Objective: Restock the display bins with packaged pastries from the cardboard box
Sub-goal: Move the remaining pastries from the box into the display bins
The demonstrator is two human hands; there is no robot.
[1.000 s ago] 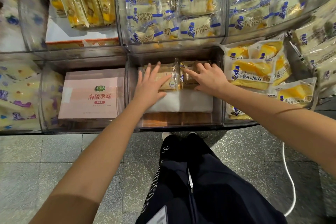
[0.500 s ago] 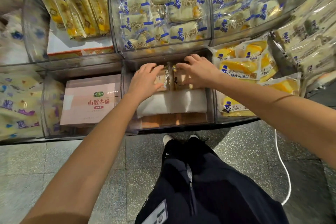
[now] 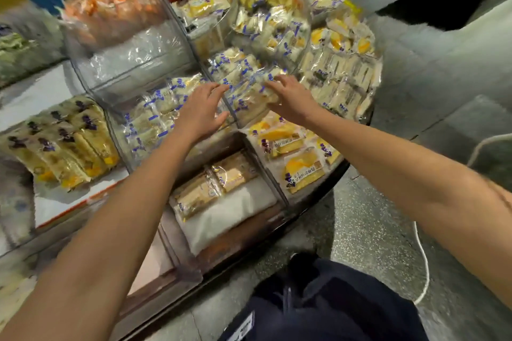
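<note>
1. The blue-printed packets (image 3: 243,83) lay heaped in a clear bin at the centre of the frame. They were just above and between the two hands, so both reaches ran up the frame and inward.
2. The heap was jumbled and blurred, so no shared long axis could be read.
3. The right hand (image 3: 292,101) was the nearer one. Its fingertips lay on the packets at the heap's right edge, but the blur hid whether they pinched a wrapper or only rested there.
4. The left hand (image 3: 201,115) hovered over the clear divider (image 3: 231,116), palm down and fingers spread, grasping nothing.
5. Both forearms stretched long from the lower corners and converged on that bin.
6. In the lower bin, two brown packets (image 3: 219,185) lay side by side on white padding (image 3: 232,216), their long axes running lower left to upper right.
7. The cardboard box was out of view.
</note>
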